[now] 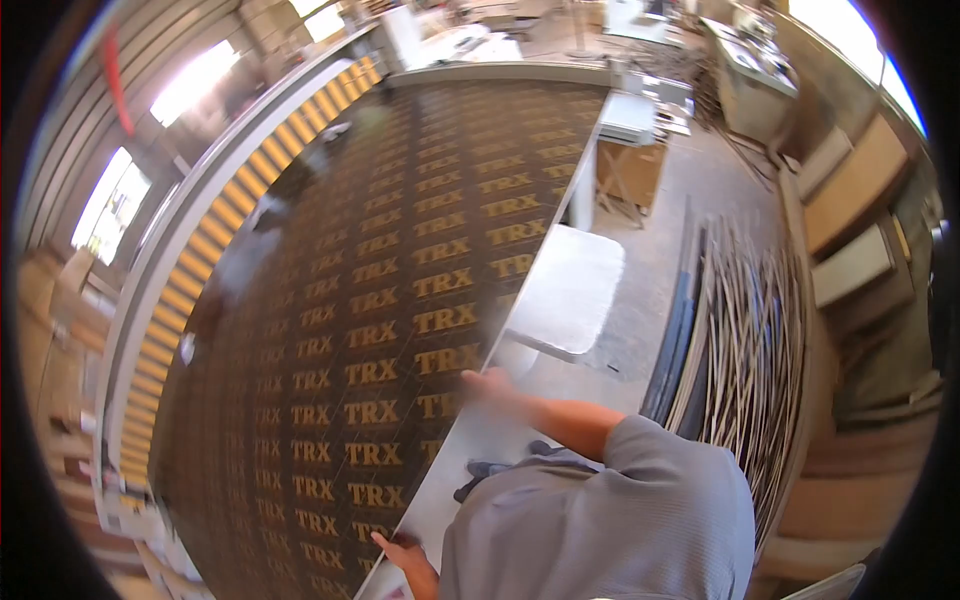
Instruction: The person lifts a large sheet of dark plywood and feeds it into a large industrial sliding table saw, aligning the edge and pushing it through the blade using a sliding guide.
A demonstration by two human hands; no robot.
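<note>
A large dark brown panel (pixel 330 330) with a glossy, film-like face and rows of repeated yellow lettering lies flat in front of me. My left hand (pixel 405 555) is at its near edge, low in the view, with the thumb over the top and the other fingers curled at the rim, partly hidden. Farther along the same edge is my right hand (pixel 490 388), its arm stretched out. That hand is smeared by motion, so how its fingers lie is unclear. A pale strip (pixel 455 450) runs beside the panel's near edge.
A machine beam with yellow and black stripes (pixel 215 230) borders the panel's far side. A white rounded side table (pixel 570 290) stands right of the panel edge. Several long thin rods (pixel 750 350) lie on the floor at right, near leaning boards (pixel 860 190). A wooden stand (pixel 630 175) is farther back.
</note>
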